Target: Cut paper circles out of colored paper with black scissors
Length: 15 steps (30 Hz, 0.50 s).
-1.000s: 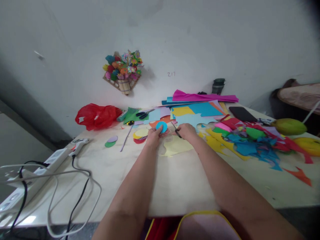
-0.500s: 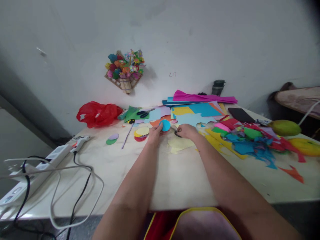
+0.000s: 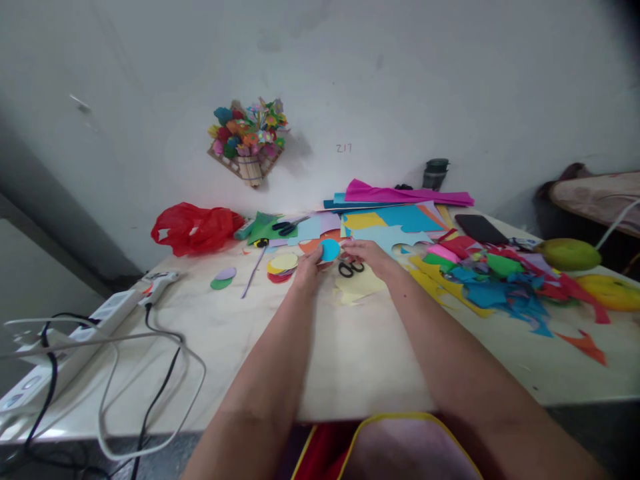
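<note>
My left hand (image 3: 309, 265) is closed on a blue paper circle (image 3: 330, 251), its thumb pressed on the circle's left edge. Just to the right of the circle is my right hand (image 3: 367, 255), with fingers stretched towards its edge; whether they touch it I cannot tell. Below those fingers, black-handled scissors (image 3: 351, 268) lie over a pale yellow paper scrap (image 3: 359, 288). To the left of my left hand is a small pile of paper circles, with a yellow circle (image 3: 284, 261) on top. A purple circle (image 3: 227, 273) overlaps a green one (image 3: 221, 284) farther left.
Coloured sheets (image 3: 415, 219) lie at the back, with a second pair of scissors (image 3: 285, 228) to their left. Scraps (image 3: 505, 287) heap up on the right near a dark phone (image 3: 480, 229). A red plastic bag (image 3: 197, 229) and a power strip (image 3: 87, 337) with cables occupy the left.
My right hand has let go of the scissors, which now lie on the yellow scrap. Its fingers have moved slightly up and left towards the blue circle. My left hand keeps its hold.
</note>
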Motion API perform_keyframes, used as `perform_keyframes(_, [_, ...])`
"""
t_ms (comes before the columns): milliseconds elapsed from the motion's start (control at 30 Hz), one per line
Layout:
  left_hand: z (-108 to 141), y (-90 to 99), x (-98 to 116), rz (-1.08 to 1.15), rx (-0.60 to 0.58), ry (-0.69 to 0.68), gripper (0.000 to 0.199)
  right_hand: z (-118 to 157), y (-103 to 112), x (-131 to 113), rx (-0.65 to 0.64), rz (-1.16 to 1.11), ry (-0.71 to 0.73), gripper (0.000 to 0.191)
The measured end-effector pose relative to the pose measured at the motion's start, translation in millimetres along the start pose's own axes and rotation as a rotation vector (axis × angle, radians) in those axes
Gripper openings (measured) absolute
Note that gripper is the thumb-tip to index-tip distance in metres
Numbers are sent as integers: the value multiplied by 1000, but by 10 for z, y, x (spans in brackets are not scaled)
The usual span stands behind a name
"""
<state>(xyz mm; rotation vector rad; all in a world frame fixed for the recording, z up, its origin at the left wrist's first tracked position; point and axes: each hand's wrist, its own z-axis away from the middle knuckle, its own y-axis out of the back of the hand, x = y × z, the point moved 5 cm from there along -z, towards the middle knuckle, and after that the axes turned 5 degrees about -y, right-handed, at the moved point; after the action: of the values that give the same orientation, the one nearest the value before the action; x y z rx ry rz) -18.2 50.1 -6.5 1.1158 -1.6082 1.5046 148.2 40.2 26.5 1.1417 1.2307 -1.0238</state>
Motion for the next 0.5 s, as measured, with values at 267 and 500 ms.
perform_keyframes(267, [-2, 0, -18, -1, -50, 35, 29, 9, -103, -23, 28, -65, 40, 41])
perform_keyframes(500, [14, -51, -67, -89, -170, 46, 32, -75, -180, 24, 49, -39, 202, 30])
